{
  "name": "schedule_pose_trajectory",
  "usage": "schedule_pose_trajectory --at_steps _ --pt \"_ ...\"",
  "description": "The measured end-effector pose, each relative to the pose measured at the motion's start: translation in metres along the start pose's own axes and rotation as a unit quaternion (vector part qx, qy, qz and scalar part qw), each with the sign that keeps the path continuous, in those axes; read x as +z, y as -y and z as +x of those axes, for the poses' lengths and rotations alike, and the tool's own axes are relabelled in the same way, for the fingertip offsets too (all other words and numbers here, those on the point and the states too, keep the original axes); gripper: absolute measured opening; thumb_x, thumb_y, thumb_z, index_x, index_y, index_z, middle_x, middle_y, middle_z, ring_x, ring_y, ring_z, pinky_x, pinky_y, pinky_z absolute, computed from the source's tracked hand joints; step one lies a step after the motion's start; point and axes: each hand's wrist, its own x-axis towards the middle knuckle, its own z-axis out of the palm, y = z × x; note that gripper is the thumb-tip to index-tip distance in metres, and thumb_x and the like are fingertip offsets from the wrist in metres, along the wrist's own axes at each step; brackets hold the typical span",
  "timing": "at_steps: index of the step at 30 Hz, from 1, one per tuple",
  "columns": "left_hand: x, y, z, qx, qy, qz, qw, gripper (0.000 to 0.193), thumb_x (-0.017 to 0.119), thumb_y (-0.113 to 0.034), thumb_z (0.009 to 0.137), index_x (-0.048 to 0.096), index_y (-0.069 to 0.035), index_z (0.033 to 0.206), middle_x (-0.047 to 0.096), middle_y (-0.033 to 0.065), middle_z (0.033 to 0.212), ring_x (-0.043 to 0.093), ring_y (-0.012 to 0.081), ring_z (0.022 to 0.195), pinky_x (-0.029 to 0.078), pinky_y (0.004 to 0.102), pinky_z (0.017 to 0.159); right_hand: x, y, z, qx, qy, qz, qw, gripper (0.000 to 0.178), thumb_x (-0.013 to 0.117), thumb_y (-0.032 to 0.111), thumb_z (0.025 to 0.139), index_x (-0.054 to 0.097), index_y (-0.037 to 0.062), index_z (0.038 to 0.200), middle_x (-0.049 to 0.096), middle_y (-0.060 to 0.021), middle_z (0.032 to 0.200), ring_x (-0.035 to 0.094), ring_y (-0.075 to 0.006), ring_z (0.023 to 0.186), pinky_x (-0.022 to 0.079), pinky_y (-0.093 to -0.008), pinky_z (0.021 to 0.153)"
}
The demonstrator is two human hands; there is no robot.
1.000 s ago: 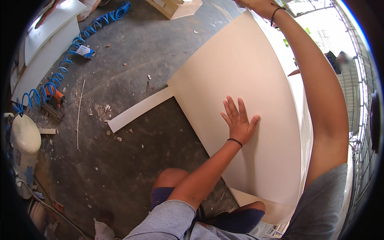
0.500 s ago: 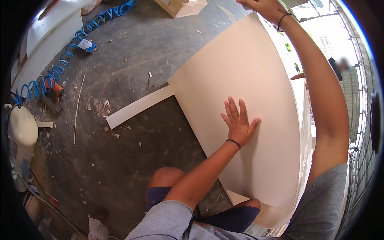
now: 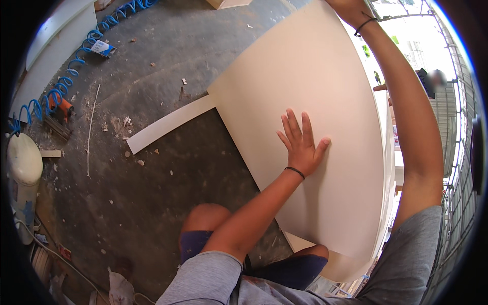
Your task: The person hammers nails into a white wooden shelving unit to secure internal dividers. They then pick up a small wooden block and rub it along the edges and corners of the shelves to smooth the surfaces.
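A large pale board with a smooth cream face stands in front of me, its far corner reaching the top of the view. My left hand lies flat on this face, fingers spread. At the far upper corner, my right hand touches the board's edge; its fingers run out of view, so their grip is hidden. A narrow white strip sticks out leftward from behind the board's left edge, low over the floor.
Along the left, a coiled blue air hose runs past an orange tool and a small blue-and-white box. A thin stick and scraps lie on the dark floor. Wire mesh borders the right.
The view has shifted a little, so floor things sit slightly farther left and higher. My left hand stays flat on the board, and my right hand remains at its far corner.
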Motion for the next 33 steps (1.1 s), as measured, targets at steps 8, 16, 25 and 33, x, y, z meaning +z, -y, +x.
schedule_pose_trajectory --at_steps 8,16,25,33 --pt "-0.001 -0.001 0.001 -0.006 0.009 -0.004 1.000 0.091 0.043 -0.062 0.093 -0.003 -0.012 0.154 -0.019 0.0214 0.157 -0.018 0.0445 0.144 -0.008 0.0690 0.106 -0.002 0.003 -0.010 0.006 -0.012 0.013 1.000 0.026 0.070 0.027 0.082 0.065 0.0061 0.098 0.067 -0.0096 0.088 0.061 -0.0208 0.076 0.049 -0.0334 0.072" --pt "0.000 0.000 0.001 0.003 -0.003 -0.013 1.000 0.091 0.043 -0.062 0.093 -0.004 -0.013 0.154 -0.018 0.0220 0.157 -0.017 0.0447 0.144 -0.008 0.0687 0.106 -0.006 0.009 -0.019 0.046 -0.008 0.019 0.999 0.028 0.070 0.028 0.082 0.066 0.0051 0.098 0.068 -0.0118 0.088 0.062 -0.0214 0.078 0.050 -0.0339 0.072" --pt "0.000 0.000 0.001 0.002 -0.001 -0.013 1.000 0.091 0.043 -0.062 0.093 -0.003 -0.014 0.154 -0.019 0.0212 0.157 -0.018 0.0436 0.144 -0.008 0.0684 0.106 -0.012 0.009 -0.035 0.063 -0.014 0.038 0.997 0.032 0.069 0.030 0.083 0.066 0.0034 0.102 0.069 -0.0140 0.089 0.065 -0.0216 0.077 0.051 -0.0336 0.072" --pt "-0.001 0.001 0.002 0.004 0.001 -0.022 1.000 0.091 0.043 -0.061 0.093 -0.004 -0.014 0.154 -0.020 0.0210 0.157 -0.019 0.0432 0.144 -0.011 0.0673 0.106 -0.016 0.016 -0.042 0.100 0.000 0.079 0.992 0.030 0.068 0.027 0.086 0.065 0.0038 0.104 0.069 -0.0100 0.079 0.064 -0.0147 0.071 0.050 -0.0303 0.068"
